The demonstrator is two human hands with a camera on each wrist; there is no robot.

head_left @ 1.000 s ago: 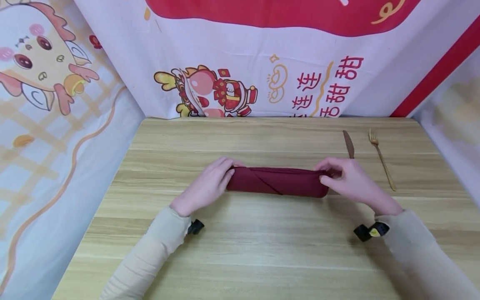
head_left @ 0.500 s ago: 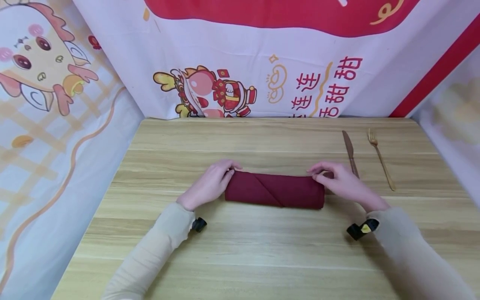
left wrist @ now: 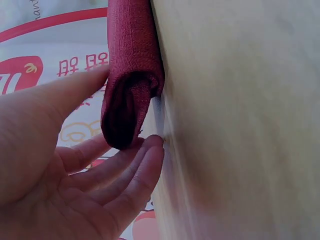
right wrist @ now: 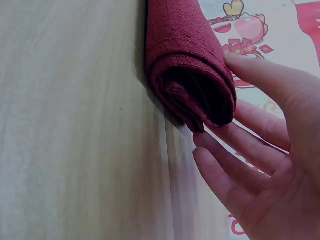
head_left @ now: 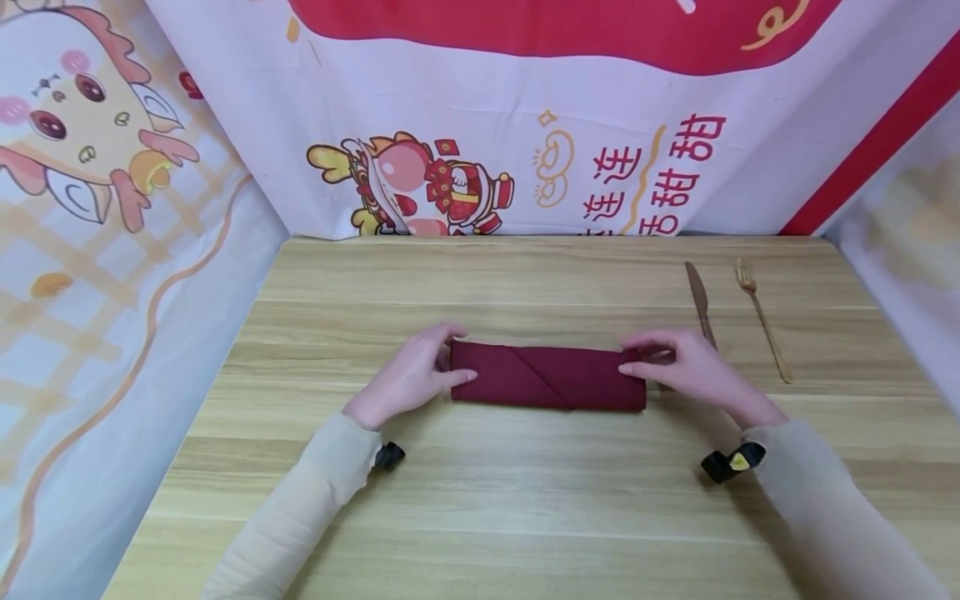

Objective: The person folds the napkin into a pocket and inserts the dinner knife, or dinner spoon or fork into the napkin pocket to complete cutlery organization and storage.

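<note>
A folded, rolled dark red cloth napkin (head_left: pixel 551 377) lies crosswise on the wooden table, a diagonal fold edge showing on its upper face. My left hand (head_left: pixel 411 373) holds its left end, thumb on top and fingers at the far side. At the right end my right hand (head_left: pixel 693 367) pinches the cloth in the same way. In the left wrist view, the hollow end of the napkin (left wrist: pixel 134 45) shows its inner layers between thumb and fingers. The right wrist view shows the other end of the napkin (right wrist: pixel 187 37), with several layers curled inside.
A knife (head_left: pixel 698 293) lies beyond my right hand, its handle partly hidden by that hand. Further right is a gold fork (head_left: pixel 763 321). Printed cloth (head_left: pixel 480 108) hangs along the back edge of the table (head_left: pixel 480 517) and at both sides.
The napkin's upper face has come to lie flatter and wider, slightly nearer to me. My left thumb has moved down onto its face. The right hand shifted left, then slightly back right.
</note>
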